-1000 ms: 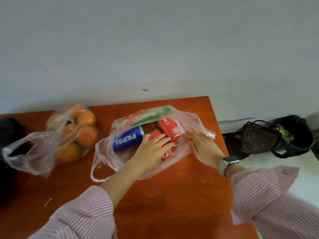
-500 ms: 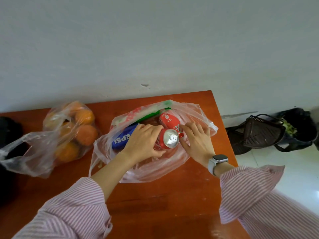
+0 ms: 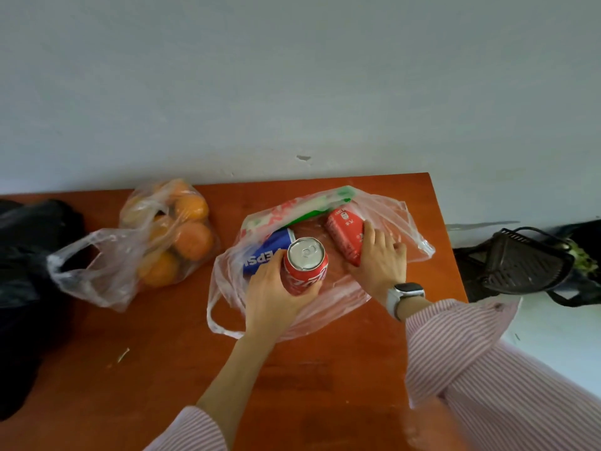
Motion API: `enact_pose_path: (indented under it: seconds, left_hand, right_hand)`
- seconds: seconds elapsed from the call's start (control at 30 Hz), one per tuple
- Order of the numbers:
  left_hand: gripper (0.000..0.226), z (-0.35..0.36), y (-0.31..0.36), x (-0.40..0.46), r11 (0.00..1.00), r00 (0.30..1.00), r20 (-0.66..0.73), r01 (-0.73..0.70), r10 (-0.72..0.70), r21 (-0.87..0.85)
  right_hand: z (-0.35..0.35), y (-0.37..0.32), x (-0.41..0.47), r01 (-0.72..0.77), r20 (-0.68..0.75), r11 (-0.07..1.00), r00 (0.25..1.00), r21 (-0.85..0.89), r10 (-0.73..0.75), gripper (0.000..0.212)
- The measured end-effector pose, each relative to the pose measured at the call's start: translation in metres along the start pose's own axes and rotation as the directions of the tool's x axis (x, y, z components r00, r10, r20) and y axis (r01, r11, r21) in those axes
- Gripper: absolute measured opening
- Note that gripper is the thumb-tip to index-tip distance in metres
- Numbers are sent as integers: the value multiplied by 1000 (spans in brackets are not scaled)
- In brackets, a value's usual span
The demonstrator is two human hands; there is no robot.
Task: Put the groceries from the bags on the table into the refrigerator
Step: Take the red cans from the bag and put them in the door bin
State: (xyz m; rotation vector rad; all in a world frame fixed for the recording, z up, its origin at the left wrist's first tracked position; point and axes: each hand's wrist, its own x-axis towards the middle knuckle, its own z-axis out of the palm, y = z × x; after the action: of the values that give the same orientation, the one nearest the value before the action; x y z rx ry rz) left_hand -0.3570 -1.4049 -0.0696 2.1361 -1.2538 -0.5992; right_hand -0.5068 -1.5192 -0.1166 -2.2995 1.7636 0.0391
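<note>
The fingers (image 3: 260,281) of the left hand (image 3: 273,296) curl round a red cola can (image 3: 305,266), thumb on its near side, holding it upright with its silver top facing the camera, just above the open mouth of a clear plastic bag (image 3: 383,242). The right hand (image 3: 379,260) grips a second red can (image 3: 345,236) that lies tilted inside the same bag; its thumb lies along the can's right side, and the other fingers are curled on the far side against the plastic (how far they wrap the can I cannot tell). A watch (image 3: 403,296) sits on that wrist, and both arms wear pink striped sleeves (image 3: 461,346).

Beside the upright can, still in the bag, lies a blue Pepsi can (image 3: 265,252), partly behind the left hand. Behind the cans a flat red, white and green packet (image 3: 302,208) leans along the bag's far side. The bag rests on an orange-brown bench (image 3: 156,369), near its right edge.

To the left, well apart, a second clear bag (image 3: 97,271) holds oranges (image 3: 193,240). A black bag (image 3: 29,255) sits at the bench's far left. On the floor to the right, dark baskets (image 3: 523,265) stand against the pale wall (image 3: 292,76).
</note>
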Motion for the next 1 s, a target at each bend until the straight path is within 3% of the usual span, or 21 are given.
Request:
enact_pose_path:
  seconds: [0.2, 0.33, 0.47, 0.57, 0.67, 0.83, 1.0]
  left_hand:
    - [76, -14, 1, -5, 989, 998, -50, 21, -29, -147]
    - [62, -31, 8, -10, 947, 998, -53, 7, -25, -322]
    - [62, -48, 18, -24, 908, 997, -69, -11, -20, -419]
    - [62, -58, 20, -37, 883, 999, -26, -32, 22, -468]
    - [54, -65, 20, -62, 836, 987, 113, -35, 115, -547]
    - [52, -53, 14, -131, 826, 875, 383, -34, 296, -562]
    - [50, -19, 14, -214, 869, 685, 606, -82, 404, -487]
  right_hand:
    - [-26, 0, -16, 123, -120, 981, 987, 147, -106, 75]
    - [-56, -6, -51, 237, -136, 872, 971, 428, -197, 77]
    - [-78, -13, -95, 124, -57, 680, 991, 722, -121, 74]
    - [-84, -15, -133, 75, -71, 602, 997, 795, -31, 77]
    - [-75, -8, -181, 12, -78, 554, 992, 832, 96, 76]
    - [-42, 1, -289, -84, -103, 496, 935, 864, 339, 71]
    - [-17, 6, -421, -192, -111, 412, 787, 891, 607, 65]
